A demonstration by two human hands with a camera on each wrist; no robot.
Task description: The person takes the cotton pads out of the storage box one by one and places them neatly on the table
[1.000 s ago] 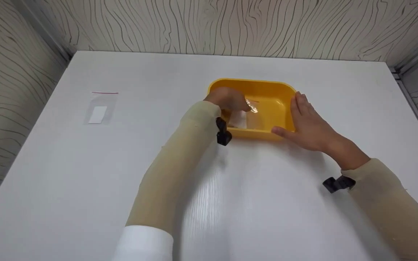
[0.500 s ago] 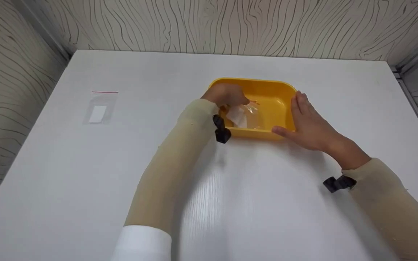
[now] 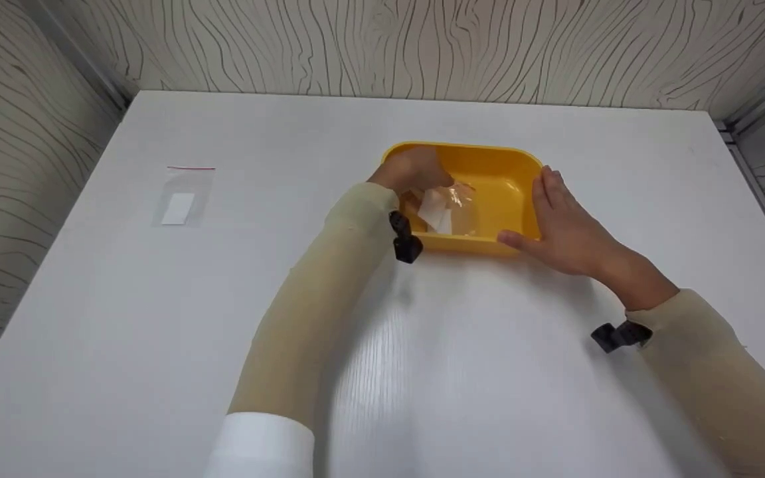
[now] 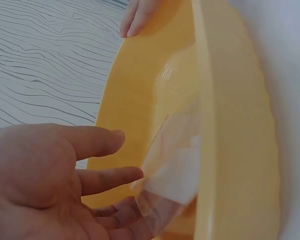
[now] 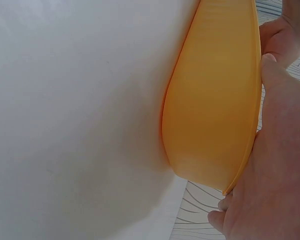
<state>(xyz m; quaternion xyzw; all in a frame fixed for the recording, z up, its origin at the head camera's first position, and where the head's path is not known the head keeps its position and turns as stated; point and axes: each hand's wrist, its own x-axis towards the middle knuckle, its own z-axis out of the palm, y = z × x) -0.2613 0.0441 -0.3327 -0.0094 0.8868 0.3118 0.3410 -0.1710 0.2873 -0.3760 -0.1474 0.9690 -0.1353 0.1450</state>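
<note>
My left hand (image 3: 419,169) reaches into the left end of a yellow plastic bin (image 3: 499,242). In the left wrist view, the thumb and index finger of that hand (image 4: 45,180) stand apart, and the lower fingers touch a clear plastic zip bag (image 4: 170,170) with a white slip in it. In the head view, clear bags (image 3: 460,206) with white slips lie in the bin, partly hidden by the hand; their number is unclear. My right hand (image 3: 572,239) rests with straight fingers along the bin's right end, its thumb over the front rim.
Another clear zip bag (image 3: 184,197) with a red seal strip and a white slip lies flat at the left of the white table (image 3: 157,332). A patterned panel (image 3: 356,50) stands behind the table's back edge.
My left hand has shifted slightly back and left inside the bin. The clear bags under it have shifted and their white slips show more. My right hand has stayed in place.
</note>
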